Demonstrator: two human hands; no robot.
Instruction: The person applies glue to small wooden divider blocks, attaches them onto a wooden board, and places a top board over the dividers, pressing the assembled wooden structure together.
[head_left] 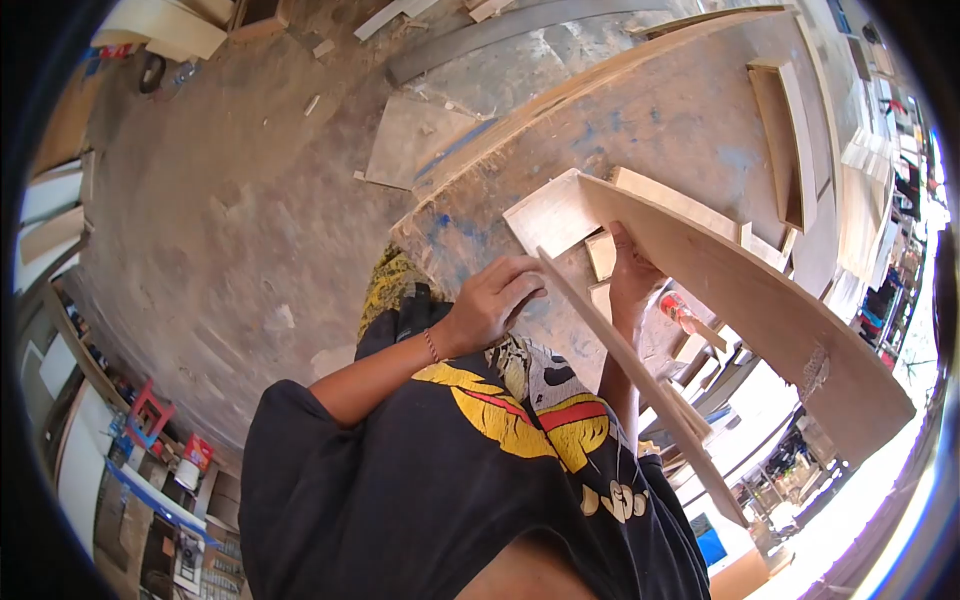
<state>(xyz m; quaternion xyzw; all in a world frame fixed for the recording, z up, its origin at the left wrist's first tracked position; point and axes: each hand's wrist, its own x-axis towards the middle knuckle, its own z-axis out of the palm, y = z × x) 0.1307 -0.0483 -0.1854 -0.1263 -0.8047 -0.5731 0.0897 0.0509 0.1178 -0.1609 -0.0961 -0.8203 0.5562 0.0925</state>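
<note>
A three-sided wooden frame (700,255) is held tilted over the workbench (470,225). It has two long boards joined by a short end board (550,212). My right hand (637,275) reaches between the long boards and grips the wider one, thumb on its inner face. My left hand (495,305), with a braided bracelet at the wrist, is closed beside the corner where the narrow long board (640,375) meets the end board. Its curled fingers hide whatever may be in them.
Wooden pieces and a red bottle-like container (678,308) lie behind the frame. An open wooden box (785,145) stands farther along the bench. On the floor rests a thin square panel (415,140). A red plastic stool (150,412) and stacked boards are at the left.
</note>
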